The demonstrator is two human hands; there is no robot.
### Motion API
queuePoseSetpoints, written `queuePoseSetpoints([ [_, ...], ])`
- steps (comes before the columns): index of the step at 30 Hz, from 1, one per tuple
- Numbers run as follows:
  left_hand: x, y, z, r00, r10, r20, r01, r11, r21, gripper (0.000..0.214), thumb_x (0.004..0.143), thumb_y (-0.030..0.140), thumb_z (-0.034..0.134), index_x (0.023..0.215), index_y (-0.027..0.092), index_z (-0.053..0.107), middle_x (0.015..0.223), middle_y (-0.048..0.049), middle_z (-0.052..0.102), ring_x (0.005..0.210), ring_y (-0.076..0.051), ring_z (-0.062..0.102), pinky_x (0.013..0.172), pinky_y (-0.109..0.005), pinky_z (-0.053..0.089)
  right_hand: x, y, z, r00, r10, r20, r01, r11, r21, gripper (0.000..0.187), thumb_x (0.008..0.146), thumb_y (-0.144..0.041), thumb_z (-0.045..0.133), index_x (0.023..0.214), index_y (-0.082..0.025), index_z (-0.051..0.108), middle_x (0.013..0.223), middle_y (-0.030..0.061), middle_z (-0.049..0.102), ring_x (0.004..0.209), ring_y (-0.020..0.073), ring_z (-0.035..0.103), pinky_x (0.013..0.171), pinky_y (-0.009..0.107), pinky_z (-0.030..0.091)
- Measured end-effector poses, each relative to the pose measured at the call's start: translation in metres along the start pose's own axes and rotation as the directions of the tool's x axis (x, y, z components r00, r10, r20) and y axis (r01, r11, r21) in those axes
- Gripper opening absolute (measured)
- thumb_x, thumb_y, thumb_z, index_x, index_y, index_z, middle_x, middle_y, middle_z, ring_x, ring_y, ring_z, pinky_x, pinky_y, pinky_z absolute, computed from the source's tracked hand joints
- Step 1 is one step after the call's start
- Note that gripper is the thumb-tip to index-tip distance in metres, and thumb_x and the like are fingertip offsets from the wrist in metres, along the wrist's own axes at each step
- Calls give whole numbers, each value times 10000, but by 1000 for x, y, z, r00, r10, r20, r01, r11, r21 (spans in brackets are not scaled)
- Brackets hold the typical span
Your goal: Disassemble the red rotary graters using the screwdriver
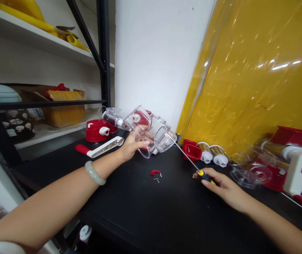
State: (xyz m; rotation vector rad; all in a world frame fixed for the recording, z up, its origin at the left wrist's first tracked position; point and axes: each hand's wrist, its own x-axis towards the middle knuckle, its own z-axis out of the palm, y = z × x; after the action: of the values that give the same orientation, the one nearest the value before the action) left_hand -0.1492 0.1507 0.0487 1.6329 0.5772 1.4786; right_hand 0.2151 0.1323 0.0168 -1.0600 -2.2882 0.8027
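My left hand [137, 143] grips a clear plastic grater housing [151, 135], holding it tilted above the black table. A screwdriver [189, 158] with a black and yellow handle is held in my right hand [213, 181]. Its long shaft points up and left, and the tip meets or overlaps the right end of the housing; whether it touches a screw cannot be made out. Below the housing lie small red plastic pieces [155, 172] and a few small screws [156, 180]. Left of my left hand rests a white crank handle [107, 147] with a red grip.
A red grater base [96, 130] stands behind the crank handle. Right of centre are a red tray [191, 150] and grater drums [218, 155]. An assembled grater [299, 165] stands far right. A black-framed shelf [104, 53] rises at left; yellow sheeting [254, 77] hangs behind.
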Motion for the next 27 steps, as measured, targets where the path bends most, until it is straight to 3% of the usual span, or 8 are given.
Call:
queuePoseSetpoints([
  [3, 0, 1, 0, 1000, -5, -4, 5, 1000, -7, 617, 670, 337, 773, 1220, 192, 532, 994, -62, 643, 847, -204, 668, 690, -336, 585, 1, -2, 5, 1000, 23, 13, -23, 999, -25, 331, 929, -519, 534, 1046, -223, 627, 1051, 72, 690, 1027, 242, 622, 953, 378, 463],
  [6, 1, 0, 0, 1000, 5, -16, -5, 1000, -21, 618, 648, 318, 781, 1204, 182, 547, 979, -66, 653, 813, -193, 669, 665, -302, 579, 1, -2, 9, 998, 21, -59, -26, 997, -79, 286, 908, -502, 568, 976, -228, 613, 952, 51, 690, 924, 223, 628, 862, 355, 493],
  [11, 1, 3, 0, 990, -81, -117, 65, 988, -138, 534, 714, 392, 698, 1187, 182, 563, 979, -62, 640, 816, -193, 654, 649, -327, 589, 1, 0, 5, 985, -5, -170, -27, 982, -185, 170, 880, -393, 581, 871, -223, 591, 807, 18, 642, 771, 192, 583, 718, 318, 474],
  [14, 1, 9, -2, 982, -13, -187, -2, 997, -76, 500, 716, 414, 705, 1143, 182, 585, 969, -56, 637, 823, -195, 646, 695, -356, 582, 1, 1, -1, 987, -5, -158, -38, 963, -268, 95, 859, -313, 551, 833, -224, 573, 765, 7, 619, 717, 186, 566, 667, 311, 448],
  [16, 1, 13, -3, 984, 80, -161, -64, 993, 101, 591, 625, 339, 807, 1152, 177, 592, 976, -62, 645, 846, -200, 643, 731, -342, 565, 0, 1, -4, 992, -11, -125, -30, 946, -323, 38, 815, -227, 532, 820, -226, 570, 777, 8, 625, 731, 193, 576, 670, 312, 443],
  [18, 1, 16, -3, 991, 76, -113, -53, 980, 193, 645, 609, 337, 829, 1182, 168, 584, 973, -74, 653, 827, -204, 647, 706, -328, 554, 0, 2, -5, 995, -24, -99, -16, 923, -384, 115, 749, -149, 515, 813, -226, 573, 821, 15, 639, 787, 207, 594, 702, 322, 445],
  [21, 1, 19, 1, 994, -25, -102, 48, 972, 230, 607, 661, 397, 799, 1179, 166, 584, 982, -84, 651, 797, -203, 653, 659, -316, 547, 0, 3, -6, 996, -38, -80, -4, 883, -469, 193, 693, -97, 498, 811, -229, 575, 867, 23, 641, 854, 222, 601, 759, 342, 448],
  [27, -1, 15, 10, 984, -116, -132, 139, 973, 182, 565, 673, 409, 803, 1136, 181, 571, 967, -71, 655, 779, -202, 664, 639, -314, 549, 1, 5, -11, 998, -16, -53, -17, 824, -567, 154, 717, -104, 496, 781, -232, 554, 854, 30, 603, 858, 226, 593, 751, 346, 447],
])
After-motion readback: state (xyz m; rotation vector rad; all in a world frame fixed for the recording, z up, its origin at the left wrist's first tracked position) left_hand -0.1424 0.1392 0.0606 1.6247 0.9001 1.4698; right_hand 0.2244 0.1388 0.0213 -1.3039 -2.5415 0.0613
